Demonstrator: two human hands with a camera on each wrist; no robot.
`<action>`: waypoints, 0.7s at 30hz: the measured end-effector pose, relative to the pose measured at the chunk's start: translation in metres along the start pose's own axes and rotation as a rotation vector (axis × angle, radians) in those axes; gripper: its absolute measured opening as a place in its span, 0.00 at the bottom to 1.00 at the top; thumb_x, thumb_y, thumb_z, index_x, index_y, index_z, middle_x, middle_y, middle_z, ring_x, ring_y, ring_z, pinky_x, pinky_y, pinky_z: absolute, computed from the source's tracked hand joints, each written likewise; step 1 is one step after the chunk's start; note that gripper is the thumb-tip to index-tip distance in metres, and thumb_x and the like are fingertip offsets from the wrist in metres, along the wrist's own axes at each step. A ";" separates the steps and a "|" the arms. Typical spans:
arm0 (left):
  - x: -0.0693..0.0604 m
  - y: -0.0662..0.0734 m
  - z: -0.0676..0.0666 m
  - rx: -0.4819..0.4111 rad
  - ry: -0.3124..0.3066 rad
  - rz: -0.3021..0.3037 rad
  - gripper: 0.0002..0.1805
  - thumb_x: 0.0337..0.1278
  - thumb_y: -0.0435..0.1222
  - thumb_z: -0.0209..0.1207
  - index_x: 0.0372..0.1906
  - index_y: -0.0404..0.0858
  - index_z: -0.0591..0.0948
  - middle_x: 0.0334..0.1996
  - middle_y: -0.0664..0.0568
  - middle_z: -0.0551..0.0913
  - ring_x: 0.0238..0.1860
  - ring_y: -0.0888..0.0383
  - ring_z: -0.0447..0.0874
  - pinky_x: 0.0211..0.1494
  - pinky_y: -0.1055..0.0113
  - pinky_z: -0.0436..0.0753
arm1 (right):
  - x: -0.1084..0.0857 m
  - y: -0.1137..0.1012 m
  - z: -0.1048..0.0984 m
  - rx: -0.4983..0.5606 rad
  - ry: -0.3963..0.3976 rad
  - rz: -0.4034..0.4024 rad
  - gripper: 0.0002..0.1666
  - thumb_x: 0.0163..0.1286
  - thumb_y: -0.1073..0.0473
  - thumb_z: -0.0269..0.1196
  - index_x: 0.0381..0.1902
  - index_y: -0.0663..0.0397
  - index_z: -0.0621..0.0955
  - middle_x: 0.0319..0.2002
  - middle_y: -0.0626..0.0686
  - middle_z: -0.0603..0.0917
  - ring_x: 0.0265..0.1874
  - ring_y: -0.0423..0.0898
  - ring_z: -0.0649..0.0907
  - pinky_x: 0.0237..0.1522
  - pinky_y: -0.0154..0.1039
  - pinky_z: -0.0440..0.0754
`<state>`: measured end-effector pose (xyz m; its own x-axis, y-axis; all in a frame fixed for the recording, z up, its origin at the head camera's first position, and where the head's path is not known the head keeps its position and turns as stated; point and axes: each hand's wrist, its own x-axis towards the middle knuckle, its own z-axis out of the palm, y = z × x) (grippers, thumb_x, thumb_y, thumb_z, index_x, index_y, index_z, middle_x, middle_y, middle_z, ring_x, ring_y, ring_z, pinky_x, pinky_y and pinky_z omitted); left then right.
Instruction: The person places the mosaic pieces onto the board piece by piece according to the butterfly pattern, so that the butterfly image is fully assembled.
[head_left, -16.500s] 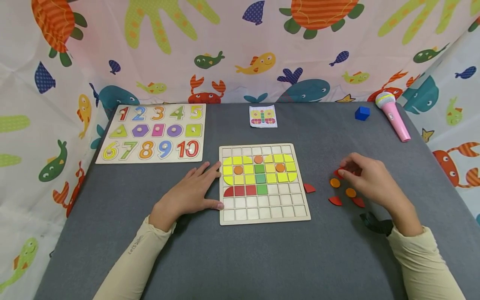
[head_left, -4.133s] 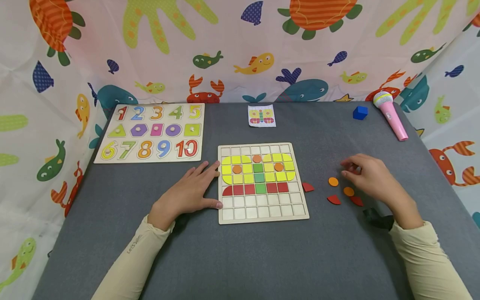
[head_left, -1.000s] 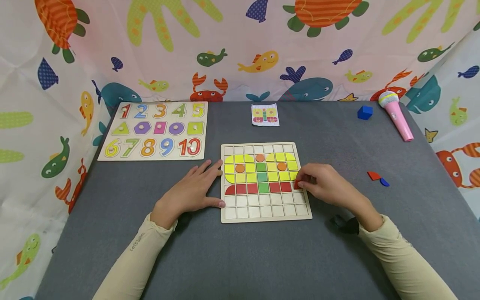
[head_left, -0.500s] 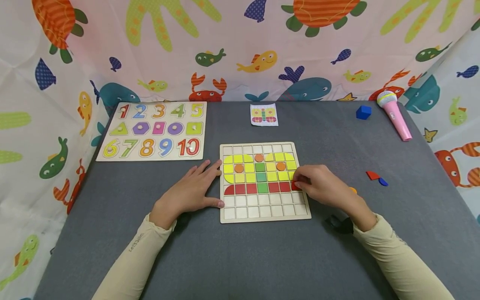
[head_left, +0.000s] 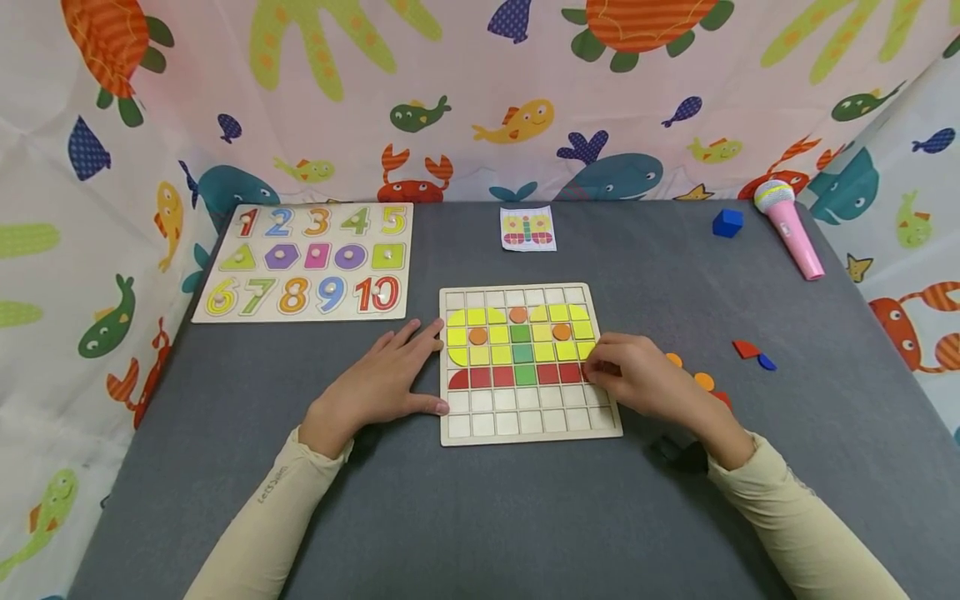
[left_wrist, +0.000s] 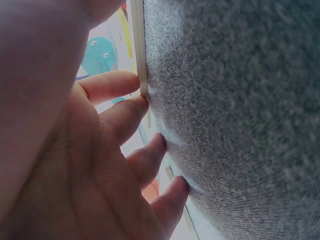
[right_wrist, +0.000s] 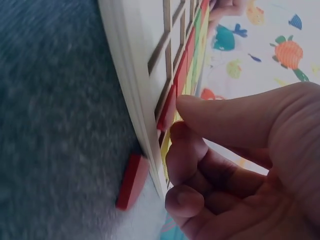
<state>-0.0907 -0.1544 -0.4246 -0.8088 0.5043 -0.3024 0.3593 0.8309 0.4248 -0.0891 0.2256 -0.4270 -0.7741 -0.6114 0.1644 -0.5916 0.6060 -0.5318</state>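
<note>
A wooden grid board (head_left: pixel 495 427) holds yellow, orange, green and red tiles in a butterfly-like pattern. My left hand (head_left: pixel 382 383) rests with spread fingers against its left edge; in the left wrist view its fingertips (left_wrist: pixel 159 142) touch the board's side and the grey cloth. At the right end of the red row, my right hand (head_left: pixel 637 371) has thumb and index finger at a red quarter-circle tile (right_wrist: pixel 168 111), pinching at its edge. The tile lies at its cell, mostly covered by the hand in the head view. Another red tile (right_wrist: pixel 133 181) lies beside the board.
Orange discs (head_left: pixel 703 381) and a red piece (head_left: pixel 722 398) lie beyond the right wrist, near a red tile (head_left: pixel 746 349) and a blue piece (head_left: pixel 767 362). Behind are a pattern card (head_left: pixel 528 229), number puzzle (head_left: pixel 300 262), blue cube (head_left: pixel 727 222) and pink toy microphone (head_left: pixel 791 233).
Two red squares have joined the row right of the green column. My right hand has come left from the loose pieces to the board with a red quarter-circle tile. The left hand stays put.
</note>
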 end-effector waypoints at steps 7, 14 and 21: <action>0.000 0.000 0.001 0.002 0.003 0.003 0.55 0.58 0.59 0.75 0.83 0.40 0.65 0.87 0.48 0.51 0.86 0.41 0.40 0.85 0.41 0.44 | -0.010 0.004 -0.017 -0.004 0.048 0.040 0.11 0.66 0.74 0.74 0.38 0.53 0.88 0.35 0.44 0.83 0.32 0.40 0.78 0.31 0.39 0.81; -0.001 0.000 0.001 -0.001 0.008 -0.001 0.54 0.58 0.58 0.75 0.82 0.39 0.66 0.87 0.48 0.51 0.86 0.41 0.40 0.85 0.41 0.44 | -0.022 0.018 -0.033 -0.040 0.104 0.070 0.11 0.66 0.72 0.74 0.41 0.53 0.88 0.35 0.42 0.82 0.32 0.39 0.78 0.31 0.37 0.80; -0.001 -0.001 0.001 0.003 0.009 0.006 0.54 0.59 0.58 0.76 0.82 0.39 0.65 0.87 0.48 0.51 0.86 0.41 0.40 0.85 0.40 0.44 | -0.031 0.026 -0.039 -0.030 0.063 0.121 0.11 0.68 0.69 0.75 0.47 0.56 0.88 0.37 0.42 0.83 0.33 0.39 0.78 0.32 0.35 0.79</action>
<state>-0.0903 -0.1552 -0.4253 -0.8108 0.5073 -0.2919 0.3656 0.8285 0.4242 -0.0893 0.2799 -0.4134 -0.8522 -0.5004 0.1527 -0.4988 0.6891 -0.5257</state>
